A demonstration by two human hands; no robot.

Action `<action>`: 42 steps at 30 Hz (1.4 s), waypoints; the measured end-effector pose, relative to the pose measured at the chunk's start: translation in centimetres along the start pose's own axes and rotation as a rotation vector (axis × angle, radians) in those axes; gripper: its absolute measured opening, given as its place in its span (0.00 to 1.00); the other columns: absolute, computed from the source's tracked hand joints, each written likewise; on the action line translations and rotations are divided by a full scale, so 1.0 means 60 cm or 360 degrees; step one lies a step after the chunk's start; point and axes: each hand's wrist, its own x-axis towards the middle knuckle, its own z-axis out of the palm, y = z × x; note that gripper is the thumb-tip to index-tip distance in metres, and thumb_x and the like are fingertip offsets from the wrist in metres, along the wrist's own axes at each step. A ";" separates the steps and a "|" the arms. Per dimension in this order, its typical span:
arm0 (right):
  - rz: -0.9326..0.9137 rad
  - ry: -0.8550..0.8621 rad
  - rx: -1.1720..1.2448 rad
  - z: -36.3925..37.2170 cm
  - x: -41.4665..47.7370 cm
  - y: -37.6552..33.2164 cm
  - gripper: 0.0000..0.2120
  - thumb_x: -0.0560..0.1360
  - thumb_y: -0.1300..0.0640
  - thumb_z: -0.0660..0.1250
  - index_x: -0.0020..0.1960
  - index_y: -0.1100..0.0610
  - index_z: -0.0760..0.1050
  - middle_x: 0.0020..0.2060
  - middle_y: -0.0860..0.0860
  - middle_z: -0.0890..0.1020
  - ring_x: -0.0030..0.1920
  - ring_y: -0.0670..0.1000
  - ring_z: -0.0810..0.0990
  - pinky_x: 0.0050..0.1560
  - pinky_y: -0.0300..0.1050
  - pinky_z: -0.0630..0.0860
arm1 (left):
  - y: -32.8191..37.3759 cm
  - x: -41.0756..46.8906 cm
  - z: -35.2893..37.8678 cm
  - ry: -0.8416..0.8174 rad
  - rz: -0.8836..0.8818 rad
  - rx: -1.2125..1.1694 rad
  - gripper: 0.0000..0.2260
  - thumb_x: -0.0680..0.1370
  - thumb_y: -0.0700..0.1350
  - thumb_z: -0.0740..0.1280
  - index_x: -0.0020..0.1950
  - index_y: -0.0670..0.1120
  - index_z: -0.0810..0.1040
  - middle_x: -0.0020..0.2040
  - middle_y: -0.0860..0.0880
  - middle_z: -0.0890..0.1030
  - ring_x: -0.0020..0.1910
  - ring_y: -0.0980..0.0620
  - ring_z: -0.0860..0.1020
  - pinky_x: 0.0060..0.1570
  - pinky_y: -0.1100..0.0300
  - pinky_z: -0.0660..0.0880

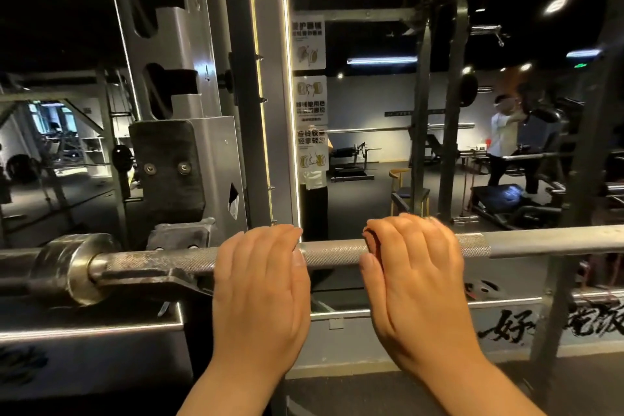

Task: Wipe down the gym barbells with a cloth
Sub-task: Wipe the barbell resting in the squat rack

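Bar (332, 252) lies level across the rack (175, 44), in front of a mirror (371, 94). Left hand (260, 273) and right hand (412, 267) sit side by side on its knurled middle, a short bare stretch between them. Both grasp it: fingers curl over the top, thumbs lie along the near side. Fingertips are hidden behind the bar. The collar (71, 267) shows at left. Both ends are cut off by the frame edges. Reflections in the mirror are dim and hard to make out.
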 end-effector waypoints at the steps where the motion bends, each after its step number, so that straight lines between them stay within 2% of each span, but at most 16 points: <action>1: -0.0002 0.0012 0.0003 0.003 -0.004 0.000 0.17 0.83 0.49 0.54 0.64 0.56 0.75 0.58 0.52 0.77 0.62 0.57 0.73 0.72 0.61 0.63 | 0.002 0.000 0.000 0.0001 -0.0004 0.0000 0.18 0.84 0.50 0.53 0.65 0.46 0.78 0.60 0.50 0.79 0.61 0.49 0.75 0.71 0.52 0.61; 4: 0.0072 -0.0012 -0.0048 -0.002 0.012 -0.010 0.17 0.83 0.49 0.53 0.58 0.55 0.77 0.53 0.51 0.79 0.56 0.57 0.75 0.66 0.59 0.67 | 0.009 -0.001 0.000 -0.0008 -0.0046 0.0007 0.20 0.85 0.52 0.50 0.64 0.47 0.78 0.59 0.51 0.79 0.60 0.49 0.75 0.70 0.49 0.65; 8: 0.0088 -0.0303 -0.0256 -0.013 0.060 -0.035 0.20 0.83 0.47 0.48 0.46 0.52 0.76 0.40 0.50 0.80 0.43 0.56 0.77 0.48 0.54 0.72 | 0.015 0.000 0.005 0.0033 -0.0071 0.0030 0.21 0.86 0.52 0.49 0.63 0.47 0.78 0.58 0.50 0.79 0.59 0.49 0.74 0.68 0.48 0.65; 10: 0.0093 -0.0380 -0.0282 -0.010 0.072 -0.045 0.21 0.83 0.46 0.48 0.43 0.51 0.76 0.37 0.49 0.80 0.40 0.56 0.78 0.44 0.53 0.72 | 0.014 0.000 0.006 0.0039 -0.0079 0.0031 0.22 0.86 0.53 0.47 0.63 0.47 0.78 0.57 0.50 0.79 0.58 0.49 0.75 0.68 0.48 0.65; 13: 0.0065 -0.0301 -0.0226 -0.001 0.060 -0.043 0.22 0.84 0.47 0.47 0.46 0.51 0.77 0.41 0.49 0.80 0.43 0.55 0.78 0.49 0.54 0.72 | 0.013 0.000 0.007 0.0025 -0.0087 0.0012 0.23 0.86 0.54 0.46 0.63 0.47 0.78 0.57 0.50 0.79 0.58 0.49 0.75 0.69 0.49 0.64; 17: 0.0011 -0.0071 -0.0054 0.007 0.016 -0.042 0.18 0.84 0.49 0.52 0.60 0.55 0.78 0.54 0.52 0.80 0.56 0.56 0.77 0.66 0.58 0.69 | 0.012 -0.001 0.004 -0.0004 -0.0085 -0.0010 0.22 0.86 0.54 0.47 0.64 0.47 0.78 0.57 0.51 0.79 0.58 0.49 0.75 0.70 0.50 0.63; 19: 0.0022 -0.0030 -0.0086 0.014 0.003 -0.050 0.18 0.83 0.50 0.54 0.63 0.57 0.77 0.57 0.54 0.79 0.61 0.58 0.76 0.71 0.61 0.66 | 0.011 -0.003 0.003 0.0005 -0.0068 -0.0020 0.19 0.85 0.52 0.50 0.63 0.47 0.78 0.57 0.51 0.79 0.58 0.49 0.75 0.69 0.50 0.63; 22: 0.0025 -0.0083 -0.0132 0.009 0.024 -0.052 0.18 0.84 0.48 0.52 0.56 0.55 0.78 0.51 0.52 0.80 0.53 0.57 0.77 0.63 0.57 0.70 | 0.010 -0.002 0.003 0.0033 -0.0048 -0.0031 0.17 0.85 0.50 0.52 0.63 0.47 0.78 0.56 0.51 0.79 0.57 0.50 0.75 0.68 0.50 0.63; 24: 0.0009 -0.0264 -0.0213 -0.002 0.052 -0.052 0.21 0.84 0.47 0.49 0.50 0.53 0.78 0.44 0.50 0.81 0.46 0.55 0.78 0.52 0.54 0.73 | 0.010 0.000 0.003 0.0039 -0.0033 -0.0017 0.18 0.85 0.50 0.52 0.62 0.47 0.78 0.56 0.51 0.79 0.56 0.49 0.75 0.67 0.50 0.65; 26: 0.0005 -0.0413 -0.0246 -0.005 0.072 -0.054 0.23 0.84 0.46 0.47 0.46 0.51 0.78 0.40 0.49 0.81 0.42 0.54 0.78 0.46 0.53 0.74 | 0.009 0.000 0.002 0.0039 -0.0022 -0.0008 0.18 0.84 0.49 0.52 0.62 0.46 0.79 0.56 0.50 0.79 0.56 0.49 0.75 0.67 0.50 0.65; 29: 0.0007 -0.0374 -0.0235 0.002 0.065 -0.056 0.22 0.84 0.47 0.47 0.47 0.51 0.78 0.40 0.48 0.81 0.42 0.53 0.78 0.48 0.54 0.73 | 0.006 -0.003 0.001 0.0036 0.0007 -0.0018 0.17 0.84 0.49 0.52 0.63 0.46 0.78 0.56 0.50 0.79 0.57 0.48 0.75 0.68 0.50 0.64; 33: -0.0047 -0.0105 -0.0093 0.013 0.031 -0.051 0.18 0.84 0.48 0.52 0.55 0.54 0.79 0.49 0.50 0.81 0.51 0.55 0.77 0.59 0.55 0.70 | 0.003 -0.002 -0.001 0.0000 0.0033 -0.0003 0.18 0.85 0.49 0.51 0.65 0.46 0.78 0.58 0.50 0.79 0.59 0.49 0.75 0.71 0.48 0.64; 37: -0.0097 -0.0019 -0.0071 0.016 0.017 -0.054 0.17 0.83 0.49 0.55 0.59 0.55 0.78 0.54 0.51 0.80 0.56 0.55 0.76 0.66 0.55 0.66 | -0.002 -0.005 -0.004 -0.0034 0.0053 0.0013 0.22 0.86 0.51 0.48 0.66 0.45 0.77 0.61 0.49 0.79 0.63 0.48 0.76 0.74 0.43 0.62; 39: -0.0089 -0.0015 -0.0097 0.016 0.016 -0.053 0.17 0.83 0.48 0.55 0.59 0.55 0.78 0.54 0.51 0.80 0.55 0.55 0.76 0.65 0.55 0.67 | -0.009 -0.008 -0.006 -0.0019 0.0037 0.0023 0.23 0.86 0.51 0.47 0.67 0.45 0.77 0.62 0.50 0.79 0.64 0.48 0.76 0.76 0.43 0.60; 42: -0.0038 -0.0153 -0.0218 0.004 0.044 -0.051 0.19 0.83 0.47 0.51 0.50 0.53 0.79 0.44 0.50 0.81 0.46 0.55 0.78 0.52 0.55 0.71 | -0.019 -0.009 -0.009 0.0027 -0.0024 0.0028 0.24 0.86 0.52 0.46 0.66 0.45 0.78 0.61 0.50 0.80 0.64 0.49 0.77 0.77 0.41 0.60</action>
